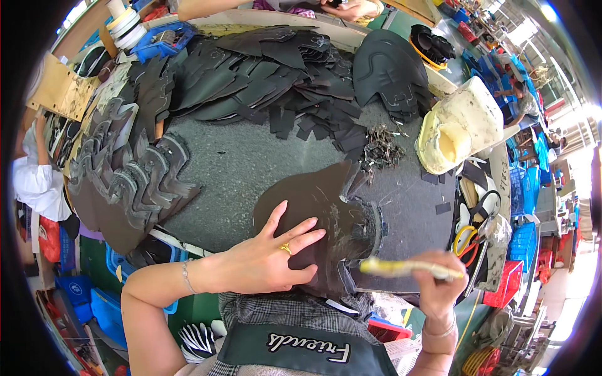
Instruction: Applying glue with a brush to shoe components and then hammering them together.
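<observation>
- The left hand (269,254) lies flat, fingers spread, pressing a dark leather piece (313,213) onto the counter (244,163).
- The right hand (439,282) has its grip pinched around a glue-coated brush (407,268).
- The brush's long axis runs left to right, its tip over the near edge of the leather piece, just right of the left hand's fingertips.
- The right hand is nearer the layered edge (367,229) of the piece.
- Stacks of black cut pieces (263,75) lie further back, and a yellowed glue tub (458,128) stands to the right.
- Scissors (467,235) rest near the right edge; a busy workshop lies beyond.
</observation>
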